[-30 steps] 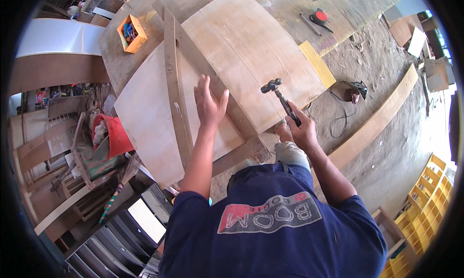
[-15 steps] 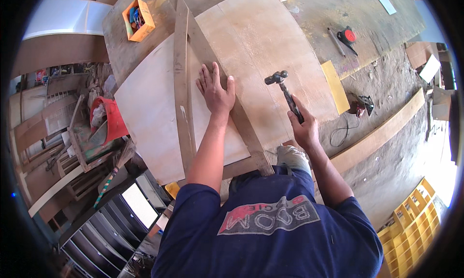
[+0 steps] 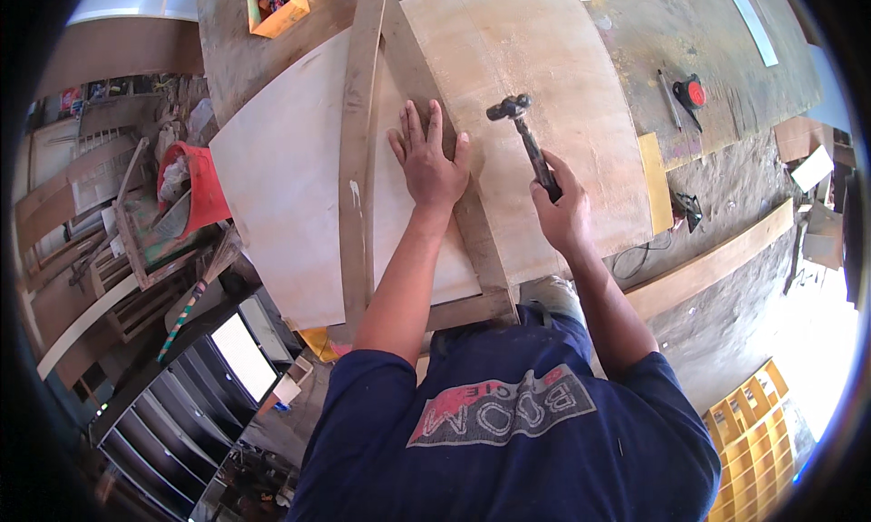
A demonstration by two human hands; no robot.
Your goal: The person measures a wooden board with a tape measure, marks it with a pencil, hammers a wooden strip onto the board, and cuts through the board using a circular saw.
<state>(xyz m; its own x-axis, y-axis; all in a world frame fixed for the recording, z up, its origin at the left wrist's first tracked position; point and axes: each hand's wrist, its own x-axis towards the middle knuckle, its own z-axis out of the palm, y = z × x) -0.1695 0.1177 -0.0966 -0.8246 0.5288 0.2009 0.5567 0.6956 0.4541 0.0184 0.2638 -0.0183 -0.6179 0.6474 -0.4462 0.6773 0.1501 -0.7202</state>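
Note:
My left hand (image 3: 430, 166) rests flat with fingers spread over a long wooden strip (image 3: 474, 218) of a narrow triangular frame. The frame's other long strip (image 3: 357, 173) runs to the left of that hand, and both strips meet at the far end. A short crosspiece (image 3: 467, 311) joins them close to my body. Beneath the frame lies a pale plywood sheet (image 3: 562, 96). In my right hand (image 3: 563, 209) is a ball-peen hammer (image 3: 529, 141), gripped by its dark handle. Its metal head is raised above the sheet, to the right of the frame.
An orange box (image 3: 281, 16) of small items stands at the far left of the worktable (image 3: 626, 32). A red tape measure (image 3: 695, 93) and a pen (image 3: 670, 100) lie far right. A red bucket (image 3: 207, 191) and broom (image 3: 195, 291) are left; a long plank (image 3: 717, 261) is right.
The whole view has shifted slightly. The hammer and my right hand are a little closer to my left hand, which stays flat on the frame.

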